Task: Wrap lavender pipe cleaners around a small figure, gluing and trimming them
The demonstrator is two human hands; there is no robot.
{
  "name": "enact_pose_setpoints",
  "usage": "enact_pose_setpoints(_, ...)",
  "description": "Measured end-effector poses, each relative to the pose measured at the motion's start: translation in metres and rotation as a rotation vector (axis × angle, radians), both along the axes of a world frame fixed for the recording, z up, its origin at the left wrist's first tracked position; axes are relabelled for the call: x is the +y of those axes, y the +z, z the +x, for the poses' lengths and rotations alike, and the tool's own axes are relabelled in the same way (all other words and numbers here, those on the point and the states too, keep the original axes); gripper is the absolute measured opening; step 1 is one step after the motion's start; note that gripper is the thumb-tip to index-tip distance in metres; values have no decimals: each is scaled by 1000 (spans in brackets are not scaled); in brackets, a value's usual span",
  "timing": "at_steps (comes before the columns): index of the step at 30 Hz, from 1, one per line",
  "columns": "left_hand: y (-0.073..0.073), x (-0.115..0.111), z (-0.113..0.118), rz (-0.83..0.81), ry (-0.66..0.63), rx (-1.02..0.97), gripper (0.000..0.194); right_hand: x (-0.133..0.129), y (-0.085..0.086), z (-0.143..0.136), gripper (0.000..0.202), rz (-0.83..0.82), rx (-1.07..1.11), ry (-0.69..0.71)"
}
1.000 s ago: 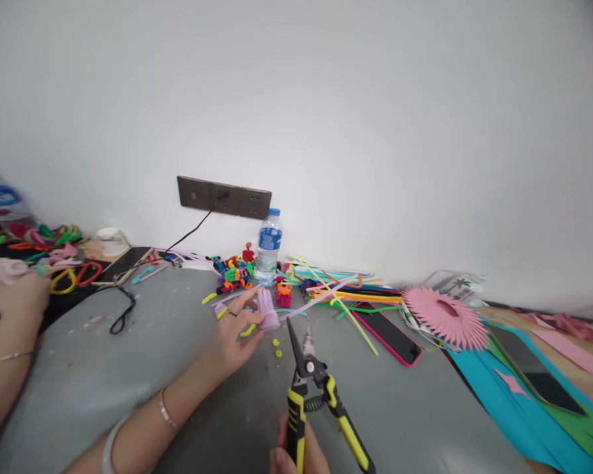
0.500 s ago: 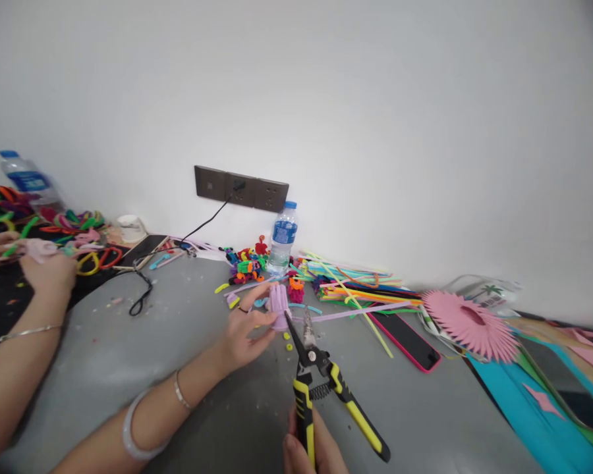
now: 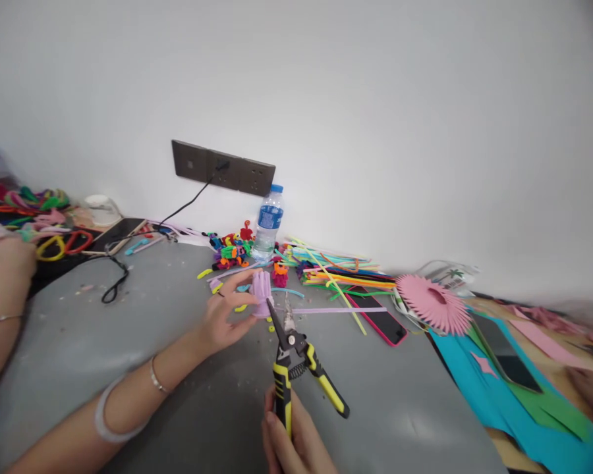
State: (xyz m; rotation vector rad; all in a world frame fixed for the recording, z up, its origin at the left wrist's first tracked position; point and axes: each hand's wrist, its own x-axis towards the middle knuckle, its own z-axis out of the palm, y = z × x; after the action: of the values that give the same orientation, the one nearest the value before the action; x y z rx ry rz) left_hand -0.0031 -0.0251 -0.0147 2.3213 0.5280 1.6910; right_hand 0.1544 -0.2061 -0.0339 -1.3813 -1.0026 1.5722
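Observation:
A lilac pipe-cleaner piece (image 3: 261,293) stands upright in the fingers of my left hand (image 3: 226,317), and a long lilac strand (image 3: 340,310) runs from it to the right. My right hand (image 3: 294,431) grips one yellow-black handle of the cutters (image 3: 291,340). The other handle is spread away from that hand. The cutter blades are apart, pointing up, with the left blade tip beside the lilac piece and the strand passing by the blades. Small yellow bits (image 3: 271,324) lie on the grey table (image 3: 390,388) just below.
Behind stand a water bottle (image 3: 268,224) and colourful pipe-cleaner figures (image 3: 230,250). To the right lie pipe-cleaner bundles (image 3: 346,270), a red-edged phone (image 3: 383,319), a pink paper ring (image 3: 432,304) and blue sheets (image 3: 494,388). Another person's hand (image 3: 7,266) is at far left.
The view has turned right, shifting everything leftward. A person's hand now shows at the right edge. My hands keep their holds; the lilac strand lies flatter.

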Motion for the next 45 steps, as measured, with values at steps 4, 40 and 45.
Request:
enact_pose_setpoints(4,-4,2,1,-79,-51,-85,48,5,2,7,66,55,-58,125)
enact_pose_setpoints(40,1,1,5,-163,-164,-110,51,8,31,37,25,83,-472,257)
enact_pose_setpoints(45,5,0,6,-133,-167,-42,37,7,32,32,25,71,-451,253)
